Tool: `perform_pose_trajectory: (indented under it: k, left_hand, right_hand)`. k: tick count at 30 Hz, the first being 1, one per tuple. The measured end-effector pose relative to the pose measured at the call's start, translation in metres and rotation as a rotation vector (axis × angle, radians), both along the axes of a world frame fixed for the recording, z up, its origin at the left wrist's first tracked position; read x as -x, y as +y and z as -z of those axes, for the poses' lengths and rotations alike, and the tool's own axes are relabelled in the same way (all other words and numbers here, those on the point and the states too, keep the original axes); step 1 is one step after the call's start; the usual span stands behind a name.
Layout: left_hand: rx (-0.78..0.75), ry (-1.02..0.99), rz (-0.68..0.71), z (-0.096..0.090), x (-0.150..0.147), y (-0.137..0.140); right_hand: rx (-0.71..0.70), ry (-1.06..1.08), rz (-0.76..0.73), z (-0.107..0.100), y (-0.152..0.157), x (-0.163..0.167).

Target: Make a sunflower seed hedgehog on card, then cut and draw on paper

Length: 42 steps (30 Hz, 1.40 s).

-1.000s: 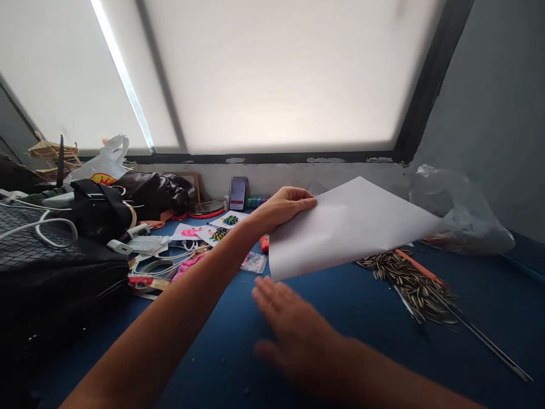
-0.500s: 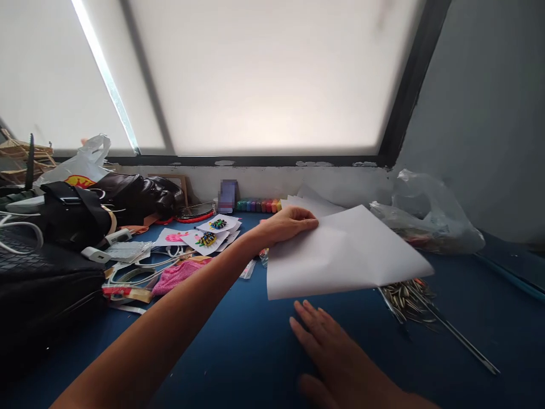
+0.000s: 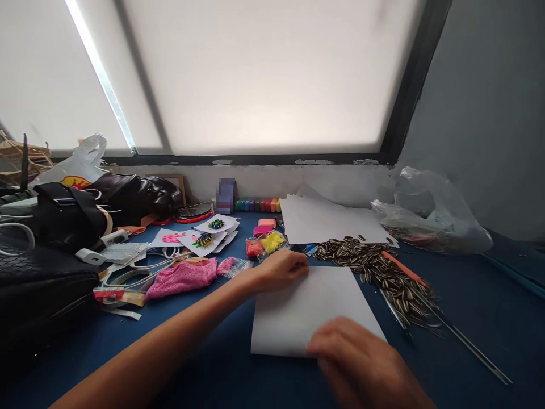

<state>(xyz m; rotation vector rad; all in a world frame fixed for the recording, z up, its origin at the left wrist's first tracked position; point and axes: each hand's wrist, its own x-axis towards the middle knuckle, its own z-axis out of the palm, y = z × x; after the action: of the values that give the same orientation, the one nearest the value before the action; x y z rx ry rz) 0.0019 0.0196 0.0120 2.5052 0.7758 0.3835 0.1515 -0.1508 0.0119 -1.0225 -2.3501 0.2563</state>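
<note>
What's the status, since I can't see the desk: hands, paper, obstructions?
Left hand and right hand press white paper sheet flat. Striped sunflower seed pile alongside.

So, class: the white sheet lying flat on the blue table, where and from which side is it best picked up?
Probably at the near left corner of the white sheet, coming from the left: it lies flat on the blue table with bare table beside that corner. Sunflower seeds crowd its right side; the left hand and right hand cover the far-left and near-right corners.
</note>
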Motion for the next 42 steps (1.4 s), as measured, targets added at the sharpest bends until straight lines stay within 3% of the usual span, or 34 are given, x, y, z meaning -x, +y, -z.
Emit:
perform_pose_trajectory:
  k: [2,4,7,11,16,21,27,34,39,42]
  left_hand:
    - [-0.132,0.116,-0.043,0.001,0.000,-0.008]
    - [-0.214,0.213,-0.067,0.003,-0.001,-0.014]
    - [-0.331,0.260,-0.075,0.008,0.000,-0.020]
    - [-0.422,0.227,-0.089,0.011,-0.001,-0.022]
    - [-0.274,0.080,0.019,0.011,0.000,-0.042]
    - [-0.080,0.216,-0.002,0.024,0.000,-0.061]
    - [-0.163,0.229,0.008,0.034,0.003,-0.059]
    - [-0.200,0.256,0.012,0.029,0.006,-0.063]
    - [-0.153,0.236,0.192,0.020,0.016,-0.060]
    - [-0.140,0.228,0.228,0.018,0.018,-0.058]
  right_hand:
    - [-0.056,-0.071,0.210,-0.003,0.014,-0.007]
    - [-0.050,-0.218,0.309,0.003,0.028,-0.010]
    - [0.115,-0.391,0.346,0.018,0.042,-0.010]
    - [0.272,-0.458,0.368,0.029,0.047,-0.009]
    - [0.244,-0.432,0.373,0.032,0.047,-0.010]
    - [0.310,-0.416,0.397,0.029,0.047,-0.006]
    - [0.378,-0.450,0.407,0.027,0.044,-0.016]
    - [0.376,-0.498,0.400,0.031,0.045,-0.029]
    - [0.390,-0.504,0.393,0.026,0.043,-0.028]
    - [0.360,-0.478,0.367,0.025,0.042,-0.031]
